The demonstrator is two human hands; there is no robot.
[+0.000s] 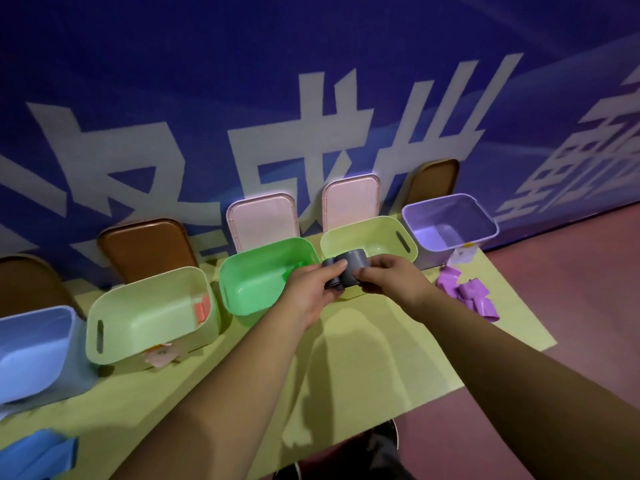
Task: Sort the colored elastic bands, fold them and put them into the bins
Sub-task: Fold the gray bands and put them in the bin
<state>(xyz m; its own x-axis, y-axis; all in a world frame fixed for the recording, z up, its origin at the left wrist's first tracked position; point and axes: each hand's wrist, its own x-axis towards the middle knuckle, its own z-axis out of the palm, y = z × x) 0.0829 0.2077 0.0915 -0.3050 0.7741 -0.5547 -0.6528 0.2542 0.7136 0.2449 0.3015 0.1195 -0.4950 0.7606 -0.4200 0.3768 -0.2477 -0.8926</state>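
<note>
A grey elastic band (348, 266), folded into loops, is held between both hands over the near rim of the right pale-green bin (372, 233). My left hand (317, 289) grips its left end, and my right hand (389, 277) pinches its right end. To the left stands a bright green bin (256, 282), then another pale-green bin (145, 317) with an orange band (202, 308) inside, then a blue bin (33, 351). A purple bin (450, 223) stands at the far right. Purple bands (465, 292) lie on the mat beside it.
All bins stand in a row on a yellow-green mat (346, 368) on the floor, against a blue banner wall. Pink and brown lids (263, 218) lean on the wall behind them. A blue band (38, 452) lies at the near left. A pinkish scrap (159, 355) lies before the left pale-green bin.
</note>
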